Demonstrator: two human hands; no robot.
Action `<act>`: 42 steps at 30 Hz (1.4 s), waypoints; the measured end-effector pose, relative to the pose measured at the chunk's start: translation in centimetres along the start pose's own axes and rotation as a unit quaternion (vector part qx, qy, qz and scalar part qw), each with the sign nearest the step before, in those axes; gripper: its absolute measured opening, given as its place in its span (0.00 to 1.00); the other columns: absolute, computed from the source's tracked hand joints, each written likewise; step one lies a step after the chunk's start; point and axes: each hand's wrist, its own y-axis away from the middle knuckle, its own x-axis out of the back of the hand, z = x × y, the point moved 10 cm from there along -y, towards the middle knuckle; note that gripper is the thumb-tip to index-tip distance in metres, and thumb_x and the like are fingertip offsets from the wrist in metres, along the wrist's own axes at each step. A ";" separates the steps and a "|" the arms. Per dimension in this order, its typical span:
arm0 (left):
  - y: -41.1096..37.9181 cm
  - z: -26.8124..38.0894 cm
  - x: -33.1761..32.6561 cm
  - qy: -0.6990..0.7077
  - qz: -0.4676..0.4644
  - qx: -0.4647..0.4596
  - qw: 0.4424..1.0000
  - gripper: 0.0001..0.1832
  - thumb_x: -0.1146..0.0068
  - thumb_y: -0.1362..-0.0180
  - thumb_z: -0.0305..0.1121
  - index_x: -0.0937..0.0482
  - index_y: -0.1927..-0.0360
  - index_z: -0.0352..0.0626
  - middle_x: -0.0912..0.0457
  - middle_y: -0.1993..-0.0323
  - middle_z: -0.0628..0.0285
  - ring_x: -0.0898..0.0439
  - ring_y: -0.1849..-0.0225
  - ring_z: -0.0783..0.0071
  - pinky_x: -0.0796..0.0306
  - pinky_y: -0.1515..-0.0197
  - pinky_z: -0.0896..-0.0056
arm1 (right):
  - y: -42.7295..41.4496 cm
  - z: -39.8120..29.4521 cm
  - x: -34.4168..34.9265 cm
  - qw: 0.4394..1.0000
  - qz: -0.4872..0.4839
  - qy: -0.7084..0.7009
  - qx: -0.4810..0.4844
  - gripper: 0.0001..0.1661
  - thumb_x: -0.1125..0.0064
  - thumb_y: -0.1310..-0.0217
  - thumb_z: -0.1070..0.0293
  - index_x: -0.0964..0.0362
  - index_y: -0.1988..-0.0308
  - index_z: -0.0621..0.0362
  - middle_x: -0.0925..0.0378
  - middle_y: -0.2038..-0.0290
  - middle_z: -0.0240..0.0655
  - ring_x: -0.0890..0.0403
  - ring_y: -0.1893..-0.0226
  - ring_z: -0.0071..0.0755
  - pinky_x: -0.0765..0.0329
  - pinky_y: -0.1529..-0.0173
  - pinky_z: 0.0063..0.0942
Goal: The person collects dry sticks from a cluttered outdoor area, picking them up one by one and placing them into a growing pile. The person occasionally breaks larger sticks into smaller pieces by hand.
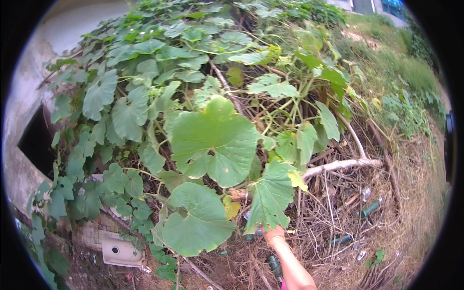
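Note:
My right hand point(274, 233) reaches in from the bottom, with a band around the wrist. Its fingers are partly hidden behind the lower edge of a large, lobed green leaf point(272, 192), so whether they grip it cannot be told. Close beside the hand lie a clear bottle point(259, 230) and a dark green glass bottle point(274, 266). To the left spread more broad vine leaves point(197, 221), and a bigger holed one point(214, 141) is above. My left hand is out of view.
A pale branch point(340, 165) juts across dry twigs on the right. Green bottles point(371, 208) lie among the straw. At lower left is a ceramic basin point(121, 250) by small tiles. A weathered wall point(25, 98) with a dark opening stands at the left.

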 end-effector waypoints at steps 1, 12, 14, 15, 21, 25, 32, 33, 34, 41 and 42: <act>0.7 -0.7 0.8 -0.025 0.013 0.010 1.000 0.11 0.51 0.43 0.36 0.22 0.69 0.39 0.23 0.78 0.67 0.27 0.75 0.80 0.32 0.71 0.78 | 0.5 -0.5 -0.3 1.000 -0.022 0.005 0.002 0.19 0.61 0.41 0.54 0.25 0.62 0.49 0.24 0.61 0.40 0.24 0.58 0.39 0.28 0.55 0.36; 15.0 28.7 -6.9 0.311 -0.192 -0.192 0.911 0.14 0.54 0.41 0.39 0.25 0.60 0.38 0.22 0.69 0.62 0.26 0.70 0.78 0.31 0.68 0.78 | 1.0 0.9 0.6 0.969 0.042 -0.235 -0.062 0.19 0.57 0.45 0.57 0.30 0.59 0.56 0.24 0.63 0.44 0.24 0.62 0.49 0.27 0.61 0.38; 12.4 31.9 -12.6 0.319 -0.276 -0.139 0.896 0.21 0.53 0.41 0.33 0.36 0.46 0.36 0.33 0.45 0.54 0.34 0.44 0.66 0.41 0.42 0.65 | 1.3 0.8 1.2 0.955 0.004 -0.279 -0.103 0.21 0.57 0.46 0.53 0.29 0.59 0.56 0.24 0.64 0.44 0.24 0.62 0.49 0.27 0.61 0.38; 9.7 32.2 -14.7 0.291 -0.262 -0.096 0.915 0.28 0.55 0.40 0.35 0.48 0.38 0.37 0.40 0.40 0.55 0.39 0.40 0.68 0.43 0.40 0.66 | 1.7 0.4 2.4 0.946 -0.019 -0.300 -0.124 0.21 0.57 0.46 0.53 0.29 0.59 0.55 0.24 0.66 0.45 0.23 0.63 0.49 0.27 0.61 0.38; 1.2 39.9 -22.7 0.457 -0.302 -0.131 0.827 0.18 0.53 0.41 0.38 0.33 0.50 0.41 0.29 0.52 0.60 0.31 0.50 0.67 0.37 0.46 0.62 | 2.6 1.2 3.3 0.923 -0.017 -0.366 -0.116 0.15 0.60 0.44 0.57 0.34 0.67 0.57 0.24 0.73 0.49 0.22 0.68 0.48 0.26 0.69 0.40; 2.3 42.4 -24.2 0.507 -0.372 -0.127 0.767 0.11 0.54 0.42 0.36 0.31 0.59 0.42 0.26 0.58 0.59 0.30 0.53 0.65 0.36 0.47 0.63 | 2.7 1.0 4.4 0.943 0.084 -0.313 -0.077 0.15 0.60 0.45 0.58 0.37 0.69 0.59 0.25 0.76 0.46 0.22 0.72 0.50 0.26 0.71 0.40; 1.5 42.7 -22.8 0.490 -0.329 -0.150 0.793 0.08 0.50 0.44 0.34 0.30 0.64 0.42 0.25 0.65 0.59 0.27 0.58 0.64 0.33 0.51 0.63 | 2.6 -1.1 3.5 0.964 0.020 -0.262 -0.038 0.20 0.56 0.49 0.62 0.40 0.55 0.54 0.28 0.66 0.41 0.22 0.72 0.42 0.25 0.77 0.34; 0.8 42.1 -23.1 0.538 -0.330 -0.111 0.768 0.08 0.47 0.45 0.33 0.29 0.64 0.41 0.24 0.65 0.56 0.26 0.59 0.62 0.31 0.54 0.63 | 2.8 -0.9 3.7 0.961 0.035 -0.270 -0.046 0.17 0.57 0.48 0.63 0.38 0.57 0.56 0.27 0.68 0.43 0.22 0.72 0.43 0.25 0.75 0.35; 0.2 41.5 -23.3 0.536 -0.318 -0.099 0.775 0.08 0.47 0.45 0.33 0.29 0.65 0.41 0.24 0.65 0.57 0.26 0.59 0.63 0.30 0.54 0.63 | 3.0 -0.8 4.0 0.958 0.050 -0.278 -0.053 0.15 0.59 0.47 0.63 0.36 0.60 0.59 0.26 0.69 0.45 0.22 0.71 0.44 0.25 0.72 0.35; -3.6 40.8 -23.9 0.479 -0.298 -0.120 0.817 0.08 0.47 0.45 0.32 0.29 0.63 0.42 0.24 0.68 0.60 0.26 0.64 0.69 0.28 0.59 0.69 | 6.8 -0.6 9.0 0.937 0.025 -0.344 -0.059 0.17 0.55 0.45 0.68 0.39 0.57 0.67 0.30 0.63 0.47 0.24 0.63 0.44 0.25 0.62 0.36; -3.7 40.8 -23.9 0.482 -0.310 -0.123 0.811 0.08 0.47 0.45 0.32 0.29 0.63 0.42 0.25 0.69 0.61 0.26 0.65 0.70 0.28 0.61 0.70 | 8.1 -1.1 10.0 0.927 0.053 -0.370 -0.040 0.16 0.54 0.45 0.69 0.37 0.57 0.67 0.30 0.63 0.47 0.25 0.62 0.44 0.25 0.61 0.36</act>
